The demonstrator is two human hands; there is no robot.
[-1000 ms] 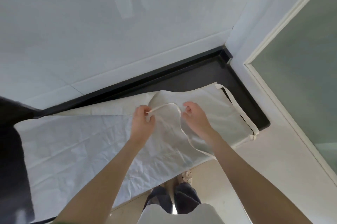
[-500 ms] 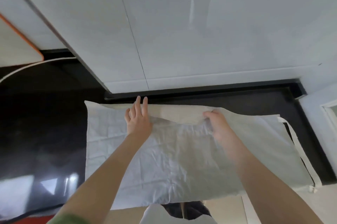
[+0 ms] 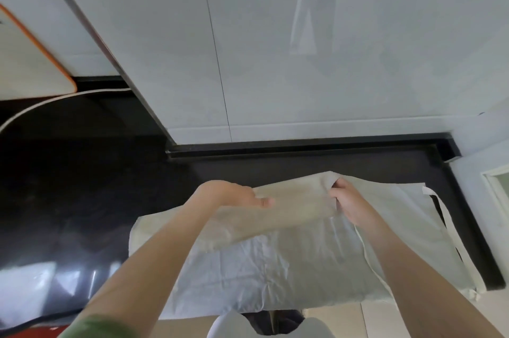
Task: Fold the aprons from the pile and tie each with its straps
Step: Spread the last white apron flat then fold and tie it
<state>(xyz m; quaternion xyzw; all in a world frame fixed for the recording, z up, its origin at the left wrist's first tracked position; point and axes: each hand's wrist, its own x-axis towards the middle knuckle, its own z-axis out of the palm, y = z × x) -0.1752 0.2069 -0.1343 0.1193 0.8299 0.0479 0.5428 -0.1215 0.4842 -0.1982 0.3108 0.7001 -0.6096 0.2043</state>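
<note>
A cream apron (image 3: 275, 268) is spread on a black, shiny counter (image 3: 82, 200). One flap (image 3: 289, 200) of it is held up off the rest between the two hands.

The left hand (image 3: 231, 195) pinches the flap's left edge. The thumb is laid on top, and the other fingers are hidden under the cloth. The right hand (image 3: 348, 201) grips the flap's right corner, with its fingers curled into the cloth.

The cloth is thin and soft, and many creases are seen in it below the fingers. Its near edge reaches the counter's front edge.

To the right of the right fingers, a flat strap (image 3: 447, 230) is laid along the apron's side, close to the counter's right end. Beyond the fingers, a bare strip of counter is seen, and then a smooth white tiled wall (image 3: 303, 62). Far to the left of the left fingers, much bare counter is seen, and also a white board (image 3: 33, 62) with an orange rim.
</note>
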